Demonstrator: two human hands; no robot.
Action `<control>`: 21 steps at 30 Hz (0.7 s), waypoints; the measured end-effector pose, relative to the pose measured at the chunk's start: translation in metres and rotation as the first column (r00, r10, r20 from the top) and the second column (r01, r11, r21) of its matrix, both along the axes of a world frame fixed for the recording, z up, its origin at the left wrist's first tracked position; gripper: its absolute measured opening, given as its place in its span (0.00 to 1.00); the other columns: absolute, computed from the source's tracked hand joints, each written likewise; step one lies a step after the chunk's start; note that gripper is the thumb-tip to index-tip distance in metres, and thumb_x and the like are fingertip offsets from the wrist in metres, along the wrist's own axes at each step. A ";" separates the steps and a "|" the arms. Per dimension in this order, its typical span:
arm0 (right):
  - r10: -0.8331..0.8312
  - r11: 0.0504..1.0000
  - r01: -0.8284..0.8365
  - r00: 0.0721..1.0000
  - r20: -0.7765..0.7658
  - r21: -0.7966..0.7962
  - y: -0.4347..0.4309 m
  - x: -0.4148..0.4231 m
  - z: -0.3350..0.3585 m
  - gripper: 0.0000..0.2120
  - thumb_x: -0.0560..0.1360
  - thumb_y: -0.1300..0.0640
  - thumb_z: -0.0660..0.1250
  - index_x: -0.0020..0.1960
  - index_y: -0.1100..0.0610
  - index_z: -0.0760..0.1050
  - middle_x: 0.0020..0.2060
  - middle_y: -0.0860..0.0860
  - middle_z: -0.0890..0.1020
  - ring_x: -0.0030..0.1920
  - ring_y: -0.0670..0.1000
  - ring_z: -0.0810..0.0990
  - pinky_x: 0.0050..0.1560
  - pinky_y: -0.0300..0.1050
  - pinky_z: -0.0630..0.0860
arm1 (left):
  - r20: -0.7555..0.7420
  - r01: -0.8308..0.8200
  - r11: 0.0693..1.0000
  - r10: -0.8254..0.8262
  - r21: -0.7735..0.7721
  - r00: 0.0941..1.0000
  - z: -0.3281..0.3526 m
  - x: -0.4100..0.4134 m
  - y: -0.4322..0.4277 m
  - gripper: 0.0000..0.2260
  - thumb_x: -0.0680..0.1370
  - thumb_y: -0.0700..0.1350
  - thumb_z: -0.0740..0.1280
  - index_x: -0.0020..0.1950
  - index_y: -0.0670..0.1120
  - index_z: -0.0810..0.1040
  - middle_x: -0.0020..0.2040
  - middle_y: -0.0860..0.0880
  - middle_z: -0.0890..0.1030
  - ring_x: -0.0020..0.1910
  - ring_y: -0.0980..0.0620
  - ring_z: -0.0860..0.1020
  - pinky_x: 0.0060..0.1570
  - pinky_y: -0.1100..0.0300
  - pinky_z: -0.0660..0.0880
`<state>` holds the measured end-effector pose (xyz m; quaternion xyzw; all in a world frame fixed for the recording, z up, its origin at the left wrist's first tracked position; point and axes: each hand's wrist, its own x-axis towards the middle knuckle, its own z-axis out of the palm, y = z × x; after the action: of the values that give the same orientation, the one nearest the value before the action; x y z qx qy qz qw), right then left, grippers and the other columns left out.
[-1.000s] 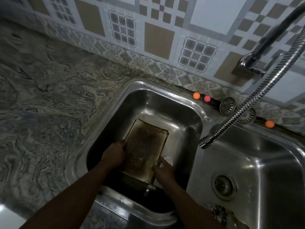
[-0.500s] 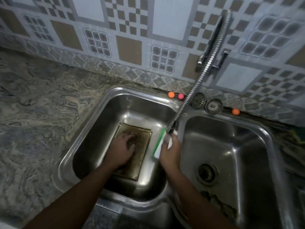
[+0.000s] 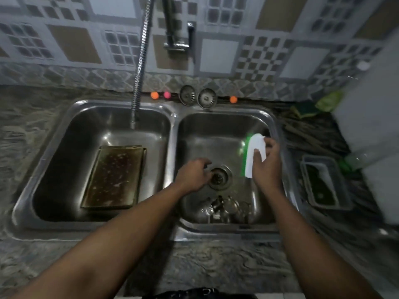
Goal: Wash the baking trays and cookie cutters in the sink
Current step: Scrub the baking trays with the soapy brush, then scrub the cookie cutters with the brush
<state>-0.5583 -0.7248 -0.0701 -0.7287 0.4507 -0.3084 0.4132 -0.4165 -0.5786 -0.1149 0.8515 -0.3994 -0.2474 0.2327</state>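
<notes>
1. Patterned tiles back a marbled tabletop (image 3: 43, 147) with a double sink (image 3: 173, 130) set into it; both my arms reach over the right basin.
2. My right hand (image 3: 266, 167) grips a brush (image 3: 254, 156), white-backed with green bristles, fingers and thumb curled round it, held above the right side of the right basin.
3. My left hand (image 3: 194, 174) hangs loosely curled just beside the drain (image 3: 220, 178), holding nothing; whether the fingertips touch the drain rim I cannot tell.
4. At the near wall of that basin lies a heap of small metal pieces (image 3: 224, 209), most likely the cutters; they are blurred and I cannot count them.
5. In the left basin the tray (image 3: 114, 178) lies flat on the bottom, well apart from both hands, its face dark brown and speckled, so it looks unwashed. I see only this one tray.
6. A hose (image 3: 138, 67) hangs over the left basin; no running water is plain to see.
7. Two strainers (image 3: 197, 97) lean at the back ledge among small coloured balls (image 3: 160, 95); a plastic tub (image 3: 323, 182) and sponge (image 3: 303, 110) sit right of the sink.
8. My judgement: washing has barely begun. Brush is in hand, yet tray and cutters both look dirty, and scrubbing and rinsing all remain.
</notes>
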 end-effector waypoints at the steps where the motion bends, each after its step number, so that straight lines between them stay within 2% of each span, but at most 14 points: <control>1: -0.029 1.000 0.030 1.000 0.010 -0.008 -0.012 -0.014 0.004 0.18 0.78 0.62 0.64 0.66 0.55 0.67 0.61 0.56 0.76 0.58 0.54 0.76 0.58 0.48 0.73 | -0.003 0.034 0.998 -0.034 0.055 0.999 -0.004 -0.013 -0.009 0.18 0.75 0.53 0.69 0.64 0.52 0.78 0.60 0.49 0.81 0.59 0.46 0.79 0.57 0.54 0.76; 5: -0.119 0.990 0.119 0.993 -0.001 -0.078 -0.061 -0.068 0.020 0.16 0.78 0.60 0.63 0.65 0.55 0.68 0.56 0.56 0.77 0.55 0.55 0.76 0.52 0.42 0.70 | -0.039 0.115 0.944 -0.108 0.308 0.993 -0.032 -0.051 -0.035 0.20 0.74 0.59 0.68 0.59 0.47 0.79 0.57 0.42 0.82 0.55 0.40 0.81 0.51 0.53 0.77; 8: -0.129 0.986 0.120 0.989 -0.075 -0.115 -0.098 -0.106 0.028 0.16 0.79 0.60 0.63 0.66 0.56 0.69 0.60 0.58 0.77 0.60 0.55 0.75 0.52 0.39 0.68 | -0.072 0.061 0.909 -0.034 0.412 0.997 -0.055 -0.068 -0.046 0.20 0.75 0.57 0.67 0.58 0.44 0.79 0.58 0.40 0.82 0.57 0.41 0.80 0.51 0.53 0.76; 14: -0.023 0.999 0.009 0.957 -0.290 -0.052 -0.147 -0.156 0.012 0.15 0.80 0.60 0.63 0.66 0.58 0.71 0.65 0.58 0.75 0.65 0.56 0.73 0.57 0.39 0.66 | -0.069 -0.052 0.867 0.099 0.496 0.993 -0.085 -0.088 -0.054 0.18 0.75 0.57 0.63 0.56 0.47 0.80 0.57 0.43 0.82 0.53 0.44 0.81 0.48 0.56 0.78; 18: 0.068 0.997 -0.053 0.948 -0.312 0.056 -0.155 -0.168 -0.008 0.15 0.80 0.59 0.62 0.67 0.58 0.71 0.67 0.59 0.74 0.67 0.56 0.72 0.60 0.41 0.67 | -0.075 -0.102 0.858 0.161 0.504 0.984 -0.094 -0.097 -0.056 0.15 0.75 0.56 0.64 0.55 0.49 0.79 0.55 0.45 0.82 0.54 0.44 0.81 0.45 0.57 0.74; 21: 0.107 0.993 -0.087 0.941 -0.321 0.075 -0.155 -0.170 -0.018 0.16 0.80 0.60 0.63 0.67 0.58 0.71 0.66 0.59 0.75 0.66 0.56 0.73 0.59 0.40 0.67 | -0.055 -0.152 0.842 0.210 0.518 0.976 -0.097 -0.099 -0.058 0.15 0.75 0.56 0.63 0.55 0.49 0.78 0.55 0.46 0.82 0.53 0.45 0.81 0.46 0.57 0.75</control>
<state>-0.7286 -0.8801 -0.0885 -0.7781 0.4852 -0.1501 0.3696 -0.5158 -0.6364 -0.2121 0.9016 -0.2238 -0.3677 0.0424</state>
